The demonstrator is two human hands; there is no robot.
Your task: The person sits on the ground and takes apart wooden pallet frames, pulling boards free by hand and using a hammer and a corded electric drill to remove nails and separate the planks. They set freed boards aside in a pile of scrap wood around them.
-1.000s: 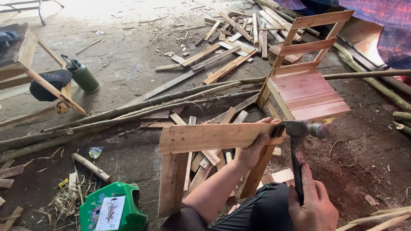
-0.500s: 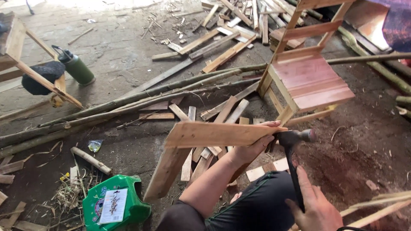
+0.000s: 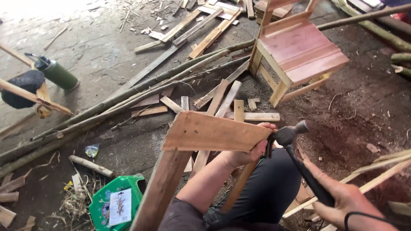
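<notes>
**Hammer head sitting against a half-built wooden frame**

A long run of bamboo poles [image 3: 128, 92] is lying across the dirt floor from nine o'clock up toward one o'clock, cutting the yard in two. At one o'clock a small wooden chair [image 3: 299, 51] is standing upright, and loose offcut slats [image 3: 227, 98] are scattering between it and the person. Dead centre, the wooden frame [image 3: 209, 132] is resting tilted over the person's lap: a flat board on top, two legs running down toward six o'clock. The left hand [image 3: 250, 147] is wrapping tightly around the board's right end, thumb on top. The right hand [image 3: 346, 201], at five o'clock, is closing firmly around the handle of a black hammer [image 3: 295, 149], whose head is sitting just beside the gripped corner. At seven o'clock a green plastic stool [image 3: 115, 205] is lying among straw; at nine o'clock a green flask [image 3: 58, 72] is lying near a dark bundle [image 3: 21, 83].
</notes>
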